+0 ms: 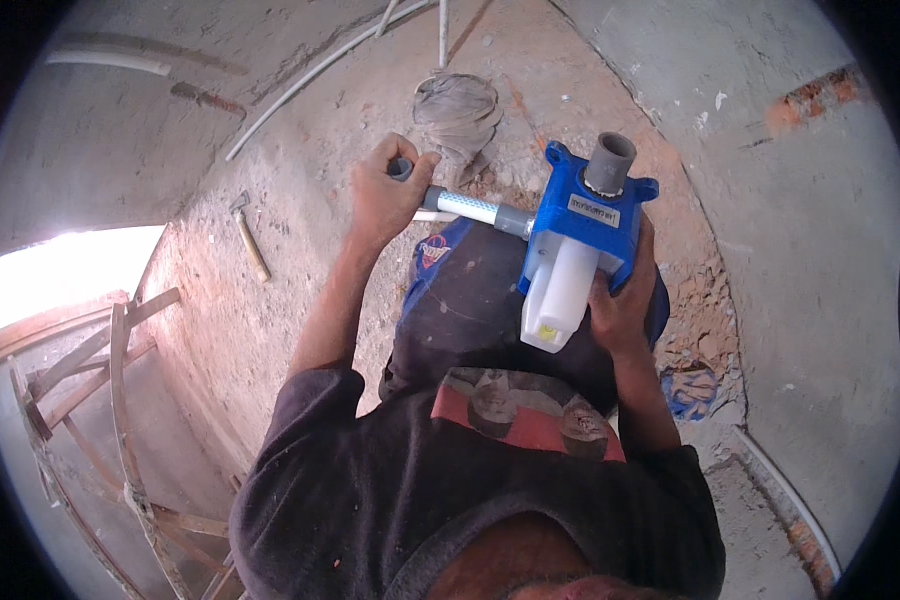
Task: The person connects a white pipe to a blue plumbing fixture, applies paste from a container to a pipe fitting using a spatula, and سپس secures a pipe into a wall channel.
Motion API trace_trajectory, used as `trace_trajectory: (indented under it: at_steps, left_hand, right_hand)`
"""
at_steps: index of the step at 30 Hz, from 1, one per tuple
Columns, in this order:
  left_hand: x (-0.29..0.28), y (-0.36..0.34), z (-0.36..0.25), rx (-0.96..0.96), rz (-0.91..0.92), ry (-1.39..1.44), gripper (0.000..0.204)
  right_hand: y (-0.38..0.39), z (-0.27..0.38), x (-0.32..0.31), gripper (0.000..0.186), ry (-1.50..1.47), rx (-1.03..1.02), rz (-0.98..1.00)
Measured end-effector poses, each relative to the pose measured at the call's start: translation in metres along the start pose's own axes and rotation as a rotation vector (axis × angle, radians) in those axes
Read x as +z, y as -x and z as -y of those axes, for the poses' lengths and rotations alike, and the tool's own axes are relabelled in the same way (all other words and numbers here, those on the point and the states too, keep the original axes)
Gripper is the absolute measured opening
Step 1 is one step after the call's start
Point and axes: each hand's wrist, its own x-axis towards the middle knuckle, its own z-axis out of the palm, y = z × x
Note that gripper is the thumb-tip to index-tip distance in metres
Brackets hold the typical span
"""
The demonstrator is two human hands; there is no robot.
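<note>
My left hand (378, 190) is closed around a dark grey pipe fitting (400, 169). A short white pipe (467, 208) with blue markings runs from near it into a grey coupling (512, 222) on the left side of a blue plastic box (598, 223). The box has mounting lugs, a label, an upright grey pipe stub (611, 157) on top and a white plastic part (567, 290) protruding toward me. My right hand (620, 315) grips the box along its lower right side, fingers partly hidden behind it. The box is over my dark trousers.
A hammer (250, 243) lies at left. A crumpled grey bundle (455, 110) and white conduits (322, 68) lie ahead. A wooden frame (120, 400) stands at lower left below a bright opening. Blue cloth (688, 393) and a conduit (785, 480) lie at lower right beside rough plastered walls.
</note>
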Motion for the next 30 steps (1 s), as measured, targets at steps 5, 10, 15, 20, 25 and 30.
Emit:
trace_trajectory:
  at_steps: [5,10,15,20,25,30]
  left_hand:
    - [-0.01,-0.002,-0.043,0.684,0.075,-0.34,0.038]
    - [-0.018,-0.009,-0.058,0.567,0.859,-0.55,0.057]
    - [-0.01,-0.018,-0.065,0.545,0.974,-0.545,0.053]
    - [0.0,-0.023,-0.065,0.513,1.028,-0.53,0.051]
    - [0.006,-0.003,-0.078,0.405,0.928,-0.63,0.044]
    - [-0.001,0.012,-0.077,0.397,0.829,-0.66,0.043]
  right_hand:
    - [-0.004,-0.002,-0.002,0.085,-0.139,0.007,0.01]
    - [-0.008,-0.002,0.003,0.084,-0.187,0.012,0.002]
    - [-0.006,-0.004,0.006,0.085,-0.081,-0.076,-0.055]
    - [-0.014,0.007,0.002,0.083,-0.046,0.049,-0.068]
    - [-0.021,0.006,0.001,0.076,-0.015,0.108,-0.128]
    - [-0.035,-0.008,-0.007,0.071,-0.136,0.177,-0.011]
